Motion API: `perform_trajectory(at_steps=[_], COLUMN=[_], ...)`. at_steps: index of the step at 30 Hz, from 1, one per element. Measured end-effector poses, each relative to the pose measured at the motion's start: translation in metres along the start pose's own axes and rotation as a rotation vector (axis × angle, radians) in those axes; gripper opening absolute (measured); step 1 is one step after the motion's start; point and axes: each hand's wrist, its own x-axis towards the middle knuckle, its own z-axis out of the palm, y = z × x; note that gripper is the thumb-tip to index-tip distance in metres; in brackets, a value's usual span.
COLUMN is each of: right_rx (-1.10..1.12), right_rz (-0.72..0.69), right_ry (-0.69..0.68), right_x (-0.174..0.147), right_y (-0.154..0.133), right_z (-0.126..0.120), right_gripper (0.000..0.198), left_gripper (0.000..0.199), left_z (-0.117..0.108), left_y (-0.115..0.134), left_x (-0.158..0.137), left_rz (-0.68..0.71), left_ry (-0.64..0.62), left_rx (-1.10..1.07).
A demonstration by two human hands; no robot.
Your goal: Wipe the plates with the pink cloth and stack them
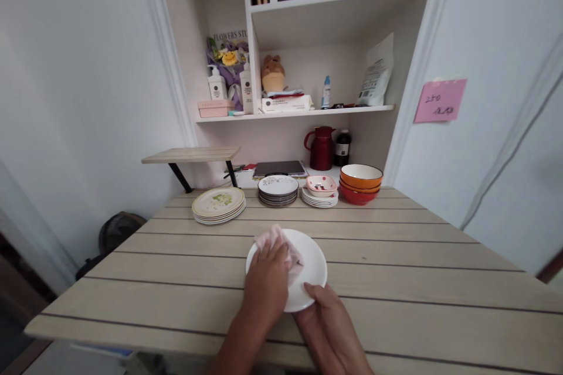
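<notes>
A plain white plate (311, 255) is held just above the front middle of the wooden table, its face turned up. My right hand (328, 319) grips its near right rim, the thumb on top and the fingers underneath, mostly hidden. Bunched on the plate's left half is a pale pink cloth (295, 252). My left hand (268, 275) presses this cloth against the plate, fingers bent over it and pointing away from me.
Along the table's (396, 258) back stand cream plates (220, 202), dark-edged plates (278, 186), small dishes (321, 187) and orange and red bowls (360, 183). Behind them are a red jug (322, 149) and a dark bottle (342, 148). A small raised shelf (191, 154) stands back left.
</notes>
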Motion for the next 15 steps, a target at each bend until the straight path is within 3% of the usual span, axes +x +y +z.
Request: perform_trajectory(at_steps=[8, 15], right_rx=[-0.023, -0.005], right_rz=[-0.014, -0.017], right_ry=[0.013, 0.011], right_x=[-0.001, -0.001], right_y=[-0.001, 0.001], right_z=[0.002, 0.007], right_gripper=[0.06, 0.062], left_gripper=[0.046, 0.044], left_z=[-0.003, -0.002], left_y=[0.0, -0.012], left_x=[0.009, 0.024], left_rz=[0.122, -0.074], left_ry=[-0.115, 0.065], left_rx=[-0.094, 0.147])
